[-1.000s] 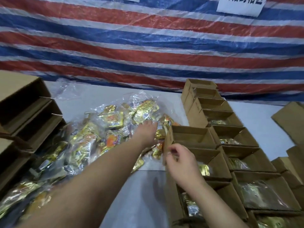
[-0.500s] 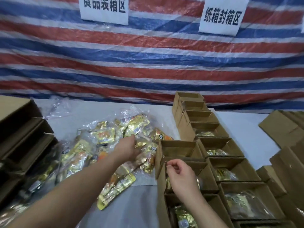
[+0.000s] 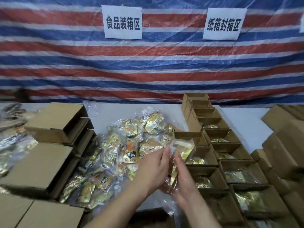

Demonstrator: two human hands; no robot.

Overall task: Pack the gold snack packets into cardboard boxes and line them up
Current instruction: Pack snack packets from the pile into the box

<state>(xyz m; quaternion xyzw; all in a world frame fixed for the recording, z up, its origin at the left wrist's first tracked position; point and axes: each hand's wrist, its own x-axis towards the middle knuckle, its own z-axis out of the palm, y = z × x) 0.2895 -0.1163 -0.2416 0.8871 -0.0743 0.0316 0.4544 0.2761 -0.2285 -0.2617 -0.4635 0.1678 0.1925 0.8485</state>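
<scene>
A heap of gold snack packets [image 3: 125, 145] in clear plastic lies on the white table, left of centre. My left hand [image 3: 153, 168] and my right hand [image 3: 182, 180] meet in front of the heap and together hold a gold packet [image 3: 182, 149] that stands up between them. It sits just left of two rows of open cardboard boxes [image 3: 230, 163]. Several of those boxes hold gold packets; the farthest ones [image 3: 195, 97] look empty.
Closed cardboard boxes [image 3: 54, 122] are stacked at the left, with more [image 3: 39, 213] at the near left edge. More cartons [image 3: 283, 139] stand at the right. A striped tarpaulin with two white signs [image 3: 122, 22] hangs behind the table [image 3: 243, 122].
My left hand drew back from the heap with a gold packet. My right hand left the box edge and joined it on the packet. The view tilted upward.
</scene>
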